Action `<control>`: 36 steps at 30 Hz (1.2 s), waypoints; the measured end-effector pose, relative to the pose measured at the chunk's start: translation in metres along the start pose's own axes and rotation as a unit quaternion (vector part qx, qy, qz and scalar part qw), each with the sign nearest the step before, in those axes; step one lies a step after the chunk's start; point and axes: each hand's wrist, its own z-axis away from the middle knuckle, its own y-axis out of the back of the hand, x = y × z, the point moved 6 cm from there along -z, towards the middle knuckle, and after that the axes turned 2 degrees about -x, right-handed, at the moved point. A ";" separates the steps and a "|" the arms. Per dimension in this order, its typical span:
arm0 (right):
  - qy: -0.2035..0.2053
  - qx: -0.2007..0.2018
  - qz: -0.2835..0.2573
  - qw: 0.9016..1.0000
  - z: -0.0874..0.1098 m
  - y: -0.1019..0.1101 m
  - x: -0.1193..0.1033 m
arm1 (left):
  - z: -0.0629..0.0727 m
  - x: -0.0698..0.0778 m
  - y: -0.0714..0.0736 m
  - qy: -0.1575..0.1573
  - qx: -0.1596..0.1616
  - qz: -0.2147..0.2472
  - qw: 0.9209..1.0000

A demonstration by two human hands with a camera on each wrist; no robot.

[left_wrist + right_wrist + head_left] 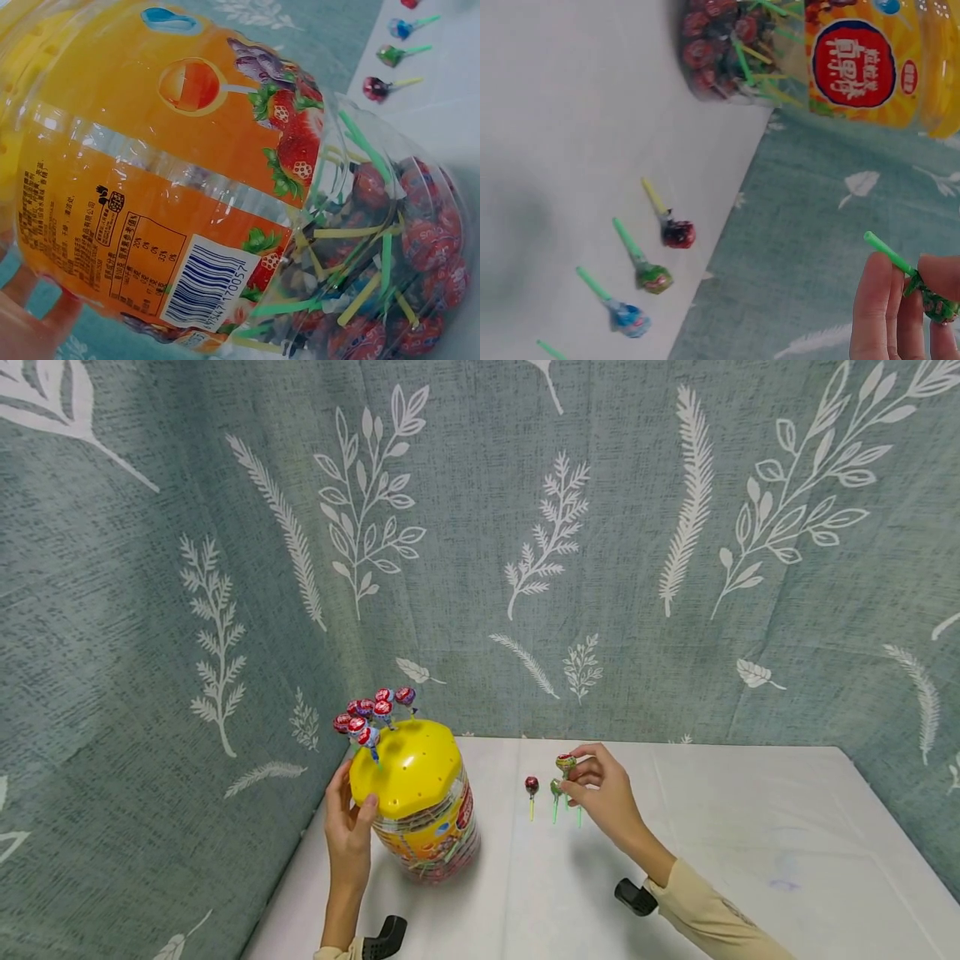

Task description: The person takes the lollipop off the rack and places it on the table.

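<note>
A large clear plastic candy jar (pixel 431 843) with a yellow lid (pixel 416 768) stands tilted on the table. My left hand (pixel 349 835) holds it at its left side, thumb near the lid's edge. Several wrapped lollipops (pixel 382 710) stand upright in small holes towards the lid's back left. To the right of the jar, my right hand (pixel 603 793) pinches a green-wrapped lollipop (pixel 937 304) above the table. Under that hand lie a dark red lollipop (pixel 679 234) with a yellow stick, a green lollipop (pixel 654 277) and a blue lollipop (pixel 630 321).
The white table (pixel 750 860) meets a teal leaf-patterned cloth (pixel 480 568) at its back and left. More lollipops (pixel 431 232) fill the jar's bottom. Black wrist devices (pixel 636 897) sit at both wrists. Another green stick (pixel 551 349) shows at the right wrist view's lower edge.
</note>
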 end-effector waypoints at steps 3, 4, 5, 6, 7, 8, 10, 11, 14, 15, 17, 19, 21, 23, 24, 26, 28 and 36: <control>-0.010 0.006 0.001 1.000 0.001 0.005 0.007 | 0.000 0.000 -0.001 0.000 0.000 -0.004 1.000; -0.012 0.008 0.000 1.000 0.002 0.006 0.008 | 0.000 0.000 -0.001 0.000 0.000 -0.004 1.000; -0.014 0.010 0.000 1.000 0.002 0.008 0.010 | 0.000 0.000 -0.001 0.000 0.001 -0.004 1.000; -0.018 0.011 0.000 1.000 0.002 0.009 0.012 | 0.000 0.000 -0.001 0.000 0.001 -0.004 1.000; -0.018 0.013 0.001 1.000 0.003 0.011 0.014 | 0.000 0.000 -0.001 0.000 0.001 -0.005 1.000; -0.019 0.014 0.001 1.000 0.002 0.013 0.021 | 0.000 0.000 -0.001 0.000 0.001 -0.005 1.000; -0.021 0.020 0.004 1.000 0.000 0.017 0.033 | 0.000 0.000 -0.001 0.001 0.002 -0.003 1.000; -0.023 0.023 0.007 0.999 -0.001 0.019 0.040 | 0.000 0.000 -0.001 0.001 0.003 -0.004 1.000; -0.030 0.035 0.012 0.999 -0.005 0.026 0.060 | -0.001 -0.001 -0.001 0.002 0.002 -0.006 1.000; -0.035 0.040 0.013 0.998 -0.005 0.027 0.062 | -0.001 -0.001 -0.001 0.002 0.002 -0.006 1.000; -0.044 0.047 0.016 0.998 -0.004 0.031 0.066 | -0.001 -0.002 -0.001 0.002 0.001 -0.004 1.000; -0.055 0.055 0.021 0.997 -0.004 0.033 0.070 | -0.001 -0.002 -0.001 0.003 0.001 -0.002 1.000; -0.065 0.062 0.026 0.996 -0.004 0.036 0.074 | -0.001 -0.002 -0.001 0.003 0.001 -0.003 1.000; -0.076 0.068 0.028 0.994 -0.004 0.038 0.079 | -0.001 -0.002 -0.001 0.003 0.001 -0.006 1.000; -0.081 0.071 0.028 0.994 -0.004 0.039 0.082 | -0.001 -0.002 -0.001 0.003 0.002 -0.007 1.000; -0.090 0.075 0.030 0.993 -0.004 0.042 0.088 | -0.001 -0.002 -0.001 0.003 0.002 -0.009 1.000; -0.097 0.081 0.037 0.991 -0.004 0.045 0.094 | -0.001 -0.002 -0.002 0.002 0.002 -0.011 1.000; -0.118 0.107 0.089 0.983 -0.003 0.062 0.119 | 0.000 -0.001 -0.002 0.007 0.001 0.000 1.000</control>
